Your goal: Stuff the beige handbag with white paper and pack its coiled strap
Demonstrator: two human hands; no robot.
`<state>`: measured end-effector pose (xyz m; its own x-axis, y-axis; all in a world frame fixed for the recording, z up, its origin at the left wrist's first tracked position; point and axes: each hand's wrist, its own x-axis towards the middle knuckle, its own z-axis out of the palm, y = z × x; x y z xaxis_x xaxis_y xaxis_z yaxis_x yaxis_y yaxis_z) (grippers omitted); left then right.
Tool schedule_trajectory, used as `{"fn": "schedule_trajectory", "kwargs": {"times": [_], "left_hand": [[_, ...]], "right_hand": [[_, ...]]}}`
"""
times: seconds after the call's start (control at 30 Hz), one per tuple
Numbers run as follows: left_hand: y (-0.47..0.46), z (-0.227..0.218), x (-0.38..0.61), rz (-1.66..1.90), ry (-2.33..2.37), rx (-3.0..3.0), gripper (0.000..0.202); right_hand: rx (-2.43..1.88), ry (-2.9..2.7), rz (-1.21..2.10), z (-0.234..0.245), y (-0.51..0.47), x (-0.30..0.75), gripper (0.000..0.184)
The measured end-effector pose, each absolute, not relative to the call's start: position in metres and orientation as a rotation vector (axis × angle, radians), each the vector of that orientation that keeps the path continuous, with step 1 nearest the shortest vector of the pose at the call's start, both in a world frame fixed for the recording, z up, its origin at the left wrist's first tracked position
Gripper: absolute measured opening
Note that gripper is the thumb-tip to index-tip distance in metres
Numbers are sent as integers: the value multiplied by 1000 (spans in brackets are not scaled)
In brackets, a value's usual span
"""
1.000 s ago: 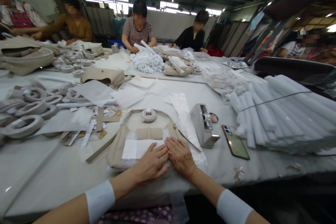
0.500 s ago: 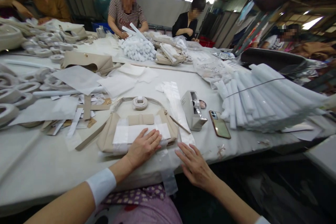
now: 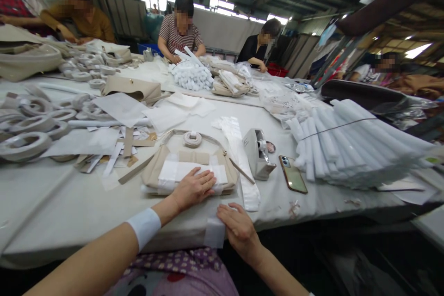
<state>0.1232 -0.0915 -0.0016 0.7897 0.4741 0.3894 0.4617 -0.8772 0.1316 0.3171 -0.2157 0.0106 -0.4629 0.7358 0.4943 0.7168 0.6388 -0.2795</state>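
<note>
A beige handbag (image 3: 152, 173) lies flat near the table's front edge, with white paper (image 3: 180, 170) wrapped across its middle and a coiled strap (image 3: 192, 138) on top. My left hand (image 3: 194, 187) rests flat on the paper, fingers spread. At the table edge my right hand (image 3: 237, 229) pinches a hanging strip of clear film or paper (image 3: 215, 231).
A tape dispenser (image 3: 256, 155) and a phone (image 3: 293, 174) lie to the right, then a bundle of white rolls (image 3: 347, 148). Coiled straps (image 3: 27, 143) and paper scraps (image 3: 118, 148) fill the left. Several other people work at the far side of the table (image 3: 69, 208).
My right hand has left the bag, dropped to the table's front edge and taken hold of the hanging strip. My left hand has stayed on the bag's paper.
</note>
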Motion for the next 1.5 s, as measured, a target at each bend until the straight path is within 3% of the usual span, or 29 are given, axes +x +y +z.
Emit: {"fn": "schedule_trajectory", "kwargs": {"times": [0.3,0.5,0.77,0.9,1.1,1.5], "left_hand": [[-96,-1,118,676,740,2948,31],[-114,-7,114,741,688,2965,30],[-136,16,108,625,685,2732,49],[-137,26,123,732,927,2452,14],[-129,29,144,722,1180,2345,18],[-123,27,156,737,1316,2373,22]], "right_hand": [[-1074,-2123,-24,-2,-242,289,34],[-1029,-2059,43,24,-246,281,37],[-1258,-1888,188,54,-205,291,29],[-1405,-1814,289,55,-180,298,19],[-1679,-1726,508,64,-151,305,16],[-1787,-1508,890,54,-108,318,16]]}}
